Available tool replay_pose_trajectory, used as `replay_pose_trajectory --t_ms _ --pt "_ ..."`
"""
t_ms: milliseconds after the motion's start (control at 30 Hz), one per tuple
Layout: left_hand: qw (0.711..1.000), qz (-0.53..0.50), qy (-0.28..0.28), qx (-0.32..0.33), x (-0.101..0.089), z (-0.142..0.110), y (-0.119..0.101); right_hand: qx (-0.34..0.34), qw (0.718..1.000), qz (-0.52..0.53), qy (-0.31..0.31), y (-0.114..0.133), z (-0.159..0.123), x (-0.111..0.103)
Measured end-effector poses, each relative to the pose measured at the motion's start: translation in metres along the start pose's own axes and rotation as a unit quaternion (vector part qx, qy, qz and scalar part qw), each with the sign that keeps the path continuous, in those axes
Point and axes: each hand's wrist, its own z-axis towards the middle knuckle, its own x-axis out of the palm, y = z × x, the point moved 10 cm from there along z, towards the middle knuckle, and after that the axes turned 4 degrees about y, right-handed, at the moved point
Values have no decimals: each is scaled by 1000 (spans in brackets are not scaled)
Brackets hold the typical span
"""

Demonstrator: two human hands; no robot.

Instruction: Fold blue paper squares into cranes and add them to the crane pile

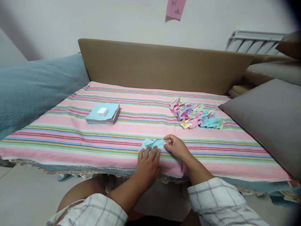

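A light blue folded paper (152, 144) lies near the front edge of the pink striped cloth (131, 131). My left hand (147, 164) rests on its near side, fingers stretched flat and pressing the paper down. My right hand (176, 146) is curled at the paper's right end, thumb and fingers pinched on its edge. Both forearms come up from the bottom in white checked sleeves.
A stack of coloured paper squares (103, 114) with a small white block (102, 111) on top sits at the left. A heap of folded paper pieces (196, 116) lies at the right. Grey cushion (270, 116) to the right, blue blanket (35, 88) to the left, tan headboard (164, 66) behind.
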Motion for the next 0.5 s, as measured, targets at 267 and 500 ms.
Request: replay_pose_trajectory --t_ms 267,500 --pt "1000 6 0 8 0 1 -1 1 999 -40 4 6 -4 -2" --pt "1000 2 -2 5 2 -1 0 -53 981 -170 -74 21 -9 -5"
